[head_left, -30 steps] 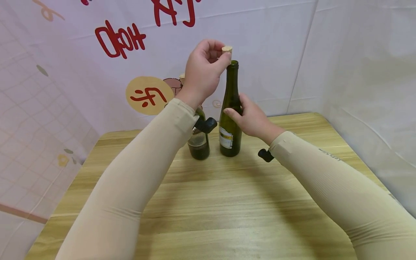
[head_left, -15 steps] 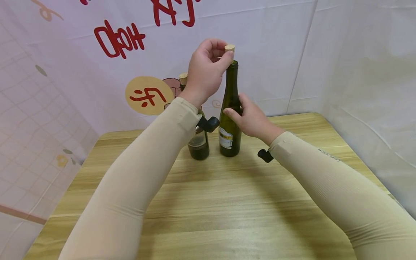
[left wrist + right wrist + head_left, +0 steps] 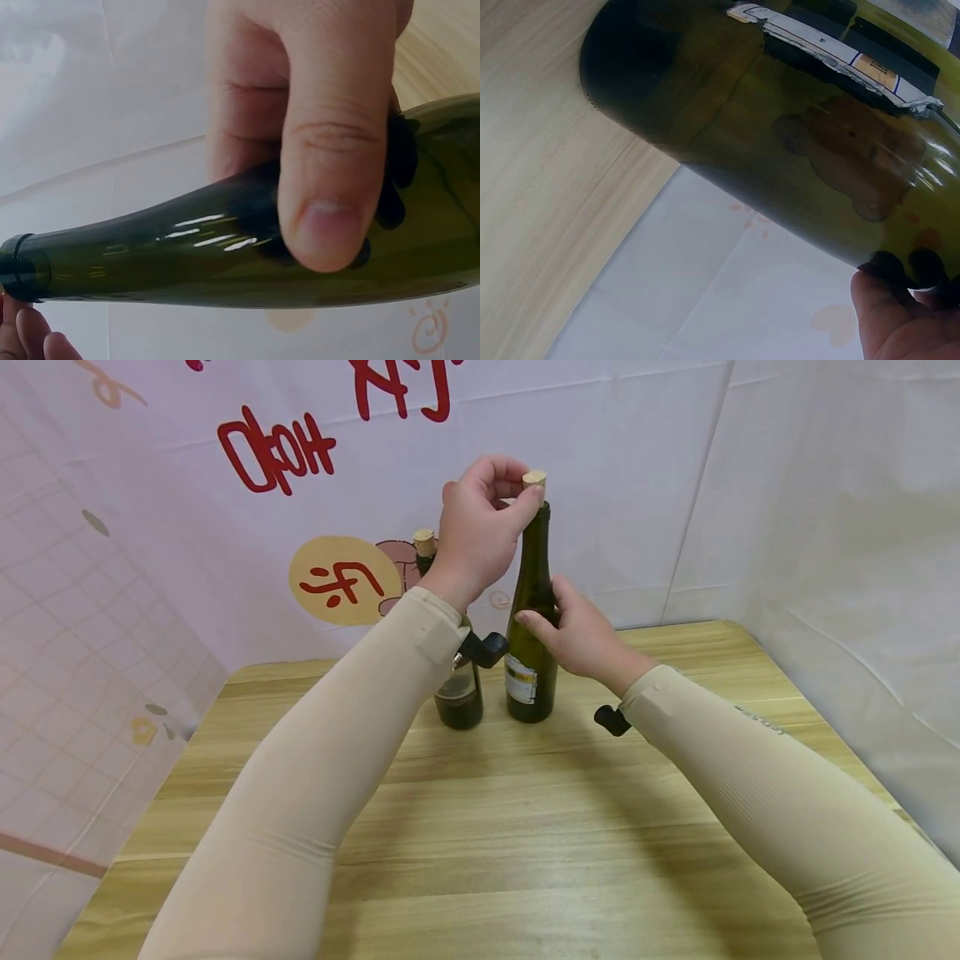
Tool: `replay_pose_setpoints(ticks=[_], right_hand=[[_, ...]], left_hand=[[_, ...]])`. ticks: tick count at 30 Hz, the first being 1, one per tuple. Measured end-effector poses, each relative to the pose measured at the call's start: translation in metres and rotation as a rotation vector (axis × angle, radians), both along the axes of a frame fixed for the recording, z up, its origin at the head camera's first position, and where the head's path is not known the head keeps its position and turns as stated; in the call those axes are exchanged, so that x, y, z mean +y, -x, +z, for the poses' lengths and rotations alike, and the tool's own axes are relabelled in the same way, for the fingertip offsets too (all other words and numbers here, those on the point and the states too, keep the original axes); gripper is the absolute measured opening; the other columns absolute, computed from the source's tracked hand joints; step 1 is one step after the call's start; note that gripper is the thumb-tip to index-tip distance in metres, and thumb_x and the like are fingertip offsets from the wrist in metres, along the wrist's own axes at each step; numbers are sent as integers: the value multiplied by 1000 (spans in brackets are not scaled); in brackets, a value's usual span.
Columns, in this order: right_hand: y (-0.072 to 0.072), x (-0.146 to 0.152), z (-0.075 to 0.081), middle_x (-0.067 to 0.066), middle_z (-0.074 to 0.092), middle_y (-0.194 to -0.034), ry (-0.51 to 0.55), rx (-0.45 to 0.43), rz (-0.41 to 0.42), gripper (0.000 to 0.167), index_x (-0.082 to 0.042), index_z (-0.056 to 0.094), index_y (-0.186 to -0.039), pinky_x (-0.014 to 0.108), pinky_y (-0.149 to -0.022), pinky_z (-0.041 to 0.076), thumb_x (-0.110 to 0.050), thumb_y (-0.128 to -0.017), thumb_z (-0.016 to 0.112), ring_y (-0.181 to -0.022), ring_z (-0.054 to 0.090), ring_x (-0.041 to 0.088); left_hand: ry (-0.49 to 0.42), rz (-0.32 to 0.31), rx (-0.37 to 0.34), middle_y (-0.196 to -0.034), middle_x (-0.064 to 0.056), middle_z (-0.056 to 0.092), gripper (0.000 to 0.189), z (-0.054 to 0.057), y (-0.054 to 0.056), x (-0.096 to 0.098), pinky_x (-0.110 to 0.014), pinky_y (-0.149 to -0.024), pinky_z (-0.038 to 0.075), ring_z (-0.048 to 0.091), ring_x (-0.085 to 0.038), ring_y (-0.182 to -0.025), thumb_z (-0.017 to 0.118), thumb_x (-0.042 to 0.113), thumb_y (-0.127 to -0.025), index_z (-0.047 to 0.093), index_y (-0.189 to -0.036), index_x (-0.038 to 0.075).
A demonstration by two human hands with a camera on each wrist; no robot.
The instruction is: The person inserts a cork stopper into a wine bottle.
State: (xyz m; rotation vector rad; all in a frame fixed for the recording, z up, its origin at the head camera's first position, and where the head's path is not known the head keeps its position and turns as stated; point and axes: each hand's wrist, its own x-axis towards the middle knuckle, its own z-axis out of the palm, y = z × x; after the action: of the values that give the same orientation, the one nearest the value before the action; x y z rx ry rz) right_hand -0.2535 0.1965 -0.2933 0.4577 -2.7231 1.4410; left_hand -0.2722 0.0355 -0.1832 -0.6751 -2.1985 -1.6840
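Observation:
A pale cork (image 3: 535,479) is pinched between thumb and fingers of my left hand (image 3: 482,531), right at the mouth of a green wine bottle (image 3: 534,568). The thumb hides the cork's lower end, so I cannot tell how far it sits in the neck. My right hand (image 3: 588,631) grips the upright bottle around its middle. In the left wrist view, the right thumb (image 3: 330,195) lies across the bottle's shoulder, and left fingertips (image 3: 34,334) are beside the rim. The right wrist view shows the bottle's lower body (image 3: 727,127) with a torn label (image 3: 840,56).
A second dark bottle (image 3: 459,706) stands left of the first, partly behind my left forearm, with a cork (image 3: 424,542) in its top. Both stand on a wooden table (image 3: 525,843). A printed white cloth (image 3: 622,485) hangs close behind.
My left hand has shifted slightly right and then down, bringing the cork from above the bottle's left side onto its mouth. The right hand and bottle have stayed in place.

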Motion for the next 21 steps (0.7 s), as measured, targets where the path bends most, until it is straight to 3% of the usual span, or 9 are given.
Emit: replay_pose_setpoints(ticks=[21], right_hand=[[2, 0, -1, 11, 64, -132, 17, 0, 10, 46, -10, 44, -138, 51, -101, 58, -39, -107, 61, -121, 70, 29]], left_hand=[[33, 4, -95, -113, -1, 65, 19, -3, 2, 0, -27, -90, 52, 62, -16, -99, 66, 23, -104, 64, -119, 12]])
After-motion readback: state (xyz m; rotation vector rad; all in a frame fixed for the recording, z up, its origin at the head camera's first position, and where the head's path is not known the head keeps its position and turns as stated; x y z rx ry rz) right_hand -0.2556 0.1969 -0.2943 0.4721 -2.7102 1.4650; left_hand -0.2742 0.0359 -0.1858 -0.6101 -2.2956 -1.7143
